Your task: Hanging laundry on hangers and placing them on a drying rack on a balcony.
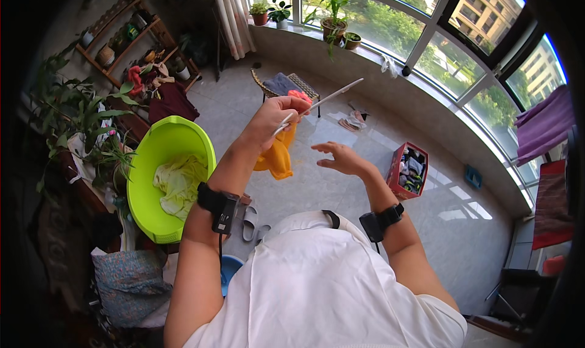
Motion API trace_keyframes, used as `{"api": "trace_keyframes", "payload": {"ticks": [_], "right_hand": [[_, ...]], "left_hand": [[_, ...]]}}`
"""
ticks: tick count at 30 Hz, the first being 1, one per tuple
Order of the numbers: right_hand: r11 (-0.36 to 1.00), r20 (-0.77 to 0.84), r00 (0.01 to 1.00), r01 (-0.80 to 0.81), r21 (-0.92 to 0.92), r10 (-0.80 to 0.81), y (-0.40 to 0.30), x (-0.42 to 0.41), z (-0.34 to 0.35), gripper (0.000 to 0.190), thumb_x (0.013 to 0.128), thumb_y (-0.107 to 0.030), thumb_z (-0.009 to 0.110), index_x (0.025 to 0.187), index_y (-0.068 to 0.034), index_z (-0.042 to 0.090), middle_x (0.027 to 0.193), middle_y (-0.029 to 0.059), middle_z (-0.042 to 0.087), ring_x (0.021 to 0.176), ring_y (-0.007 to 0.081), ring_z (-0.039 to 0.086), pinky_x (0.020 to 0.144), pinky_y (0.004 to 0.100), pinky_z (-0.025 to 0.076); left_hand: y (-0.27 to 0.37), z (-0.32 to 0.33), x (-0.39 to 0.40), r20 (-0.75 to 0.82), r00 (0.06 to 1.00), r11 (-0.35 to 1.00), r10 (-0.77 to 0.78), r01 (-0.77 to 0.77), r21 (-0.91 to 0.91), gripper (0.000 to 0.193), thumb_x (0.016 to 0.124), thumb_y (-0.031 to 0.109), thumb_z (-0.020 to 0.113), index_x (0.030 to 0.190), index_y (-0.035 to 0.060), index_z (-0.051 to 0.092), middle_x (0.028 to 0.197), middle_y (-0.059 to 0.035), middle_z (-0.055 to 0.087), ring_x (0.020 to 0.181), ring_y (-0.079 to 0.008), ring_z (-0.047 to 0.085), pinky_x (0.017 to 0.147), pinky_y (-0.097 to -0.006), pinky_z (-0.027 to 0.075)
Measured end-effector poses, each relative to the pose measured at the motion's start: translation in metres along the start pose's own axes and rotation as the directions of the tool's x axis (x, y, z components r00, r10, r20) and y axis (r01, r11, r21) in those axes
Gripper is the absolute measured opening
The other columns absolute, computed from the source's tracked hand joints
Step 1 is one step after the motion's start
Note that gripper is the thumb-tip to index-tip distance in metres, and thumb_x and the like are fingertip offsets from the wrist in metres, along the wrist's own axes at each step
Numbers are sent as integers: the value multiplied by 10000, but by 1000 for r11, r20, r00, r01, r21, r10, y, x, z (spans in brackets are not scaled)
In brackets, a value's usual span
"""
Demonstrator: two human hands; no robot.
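Note:
My left hand [284, 112] is closed on a thin white rod [338, 93], perhaps part of a clothes hanger, which slants up to the right. An orange cloth [279, 158] hangs just below that hand; how it is held cannot be told. A red-pink item [300, 95] shows behind the fingers. My right hand [340, 158] is in the air to the right of the cloth, fingers apart, holding nothing. To the left, a lime-green plastic basin [208, 144] contains crumpled pale yellow cloth [180, 183].
A woven stool [308, 86] bearing a grey-blue cloth stands ahead. A red box [392, 172] of dark items is on the floor at right, with a blue plastic item [473, 176] beyond. Slippers [249, 222] and a blue basin [231, 268] lie near my body. Plants [96, 124] crowd the left.

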State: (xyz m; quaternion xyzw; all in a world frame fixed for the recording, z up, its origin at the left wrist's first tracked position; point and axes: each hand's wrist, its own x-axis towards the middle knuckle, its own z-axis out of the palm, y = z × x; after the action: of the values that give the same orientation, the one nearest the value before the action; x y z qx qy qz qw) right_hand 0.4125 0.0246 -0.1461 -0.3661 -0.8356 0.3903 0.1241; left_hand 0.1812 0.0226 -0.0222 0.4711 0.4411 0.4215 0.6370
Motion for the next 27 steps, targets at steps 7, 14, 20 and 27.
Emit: {"api": "trace_keyframes", "payload": {"ticks": [7,14,20,27], "right_hand": [[970,-415,897,-57,237,154,9,32,6,413,841,-271,678,1174,-50,579,1101,167,613,999,277,601,871,367,472],[814,-532,816,141,563,227,27,21,-8,161,911,-148,597,951,8,595,838,33,621,793,91,561,727,243,452],[752,-671,590,157,640,449,49,0,-35,109,919,-133,591,956,-32,579,838,-7,566,774,69,520,714,221,430],[893,-757,488,-124,432,434,43,-18,-45,386,786,-85,685,1135,-35,527,870,54,589,793,144,558,745,263,454]], "left_hand": [[6,27,-5,117,992,999,-50,49,10,316,738,-46,536,1028,-37,663,927,-102,657,691,-91,589,579,-173,465],[-4,17,2,156,986,997,-58,66,-48,342,728,-36,519,1046,-54,641,894,-93,649,690,-84,588,570,-177,459],[-4,9,1,157,982,994,-108,107,16,334,718,-26,517,1025,-63,642,867,-96,647,666,-82,583,548,-169,448],[4,14,4,136,977,982,-164,149,115,284,742,17,517,972,-52,667,830,-82,658,653,-76,583,503,-172,422]]}}
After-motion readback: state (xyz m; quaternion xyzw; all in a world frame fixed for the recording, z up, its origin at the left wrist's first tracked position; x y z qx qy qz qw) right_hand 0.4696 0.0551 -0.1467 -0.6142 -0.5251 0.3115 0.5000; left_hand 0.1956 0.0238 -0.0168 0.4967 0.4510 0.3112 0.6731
